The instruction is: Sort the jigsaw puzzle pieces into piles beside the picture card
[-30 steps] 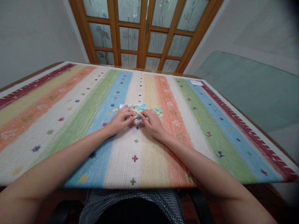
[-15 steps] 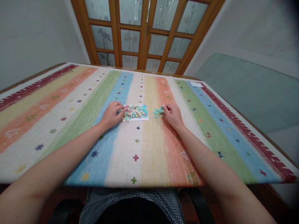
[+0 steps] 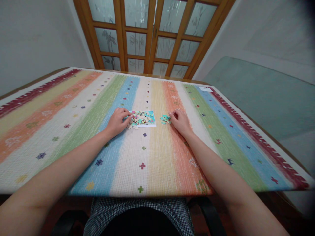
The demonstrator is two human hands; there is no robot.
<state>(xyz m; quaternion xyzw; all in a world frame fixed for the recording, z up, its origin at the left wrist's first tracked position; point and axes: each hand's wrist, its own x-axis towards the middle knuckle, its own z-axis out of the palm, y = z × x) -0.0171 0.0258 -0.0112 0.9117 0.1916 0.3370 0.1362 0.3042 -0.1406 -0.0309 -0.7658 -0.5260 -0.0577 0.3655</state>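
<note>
A heap of small jigsaw puzzle pieces [image 3: 141, 118], mostly pale with some teal and pink ones, lies over a blue-and-white picture sheet [image 3: 150, 124]. At the heap's left edge rests my left hand [image 3: 119, 120], thumb and forefinger drawn close together. Whatever sits between those fingertips is too small to make out. To the right of the sheet is a smaller cluster of teal puzzle pieces [image 3: 165, 119]. My right hand [image 3: 180, 122] is at this cluster's right side, its fingers curled and pinched on a teal puzzle piece that they partly cover.
A striped, patterned tablecloth [image 3: 130, 164] covers the table. Near the far right corner lies a small white label [image 3: 205, 89]. Wooden doors with frosted panes [image 3: 136, 42] stand beyond the table, and a pale green panel [image 3: 258, 95] leans at the right.
My right hand has shifted very slightly at the teal cluster, its fingers a little more curled. My left hand stays at the heap. The whole view has moved slightly.
</note>
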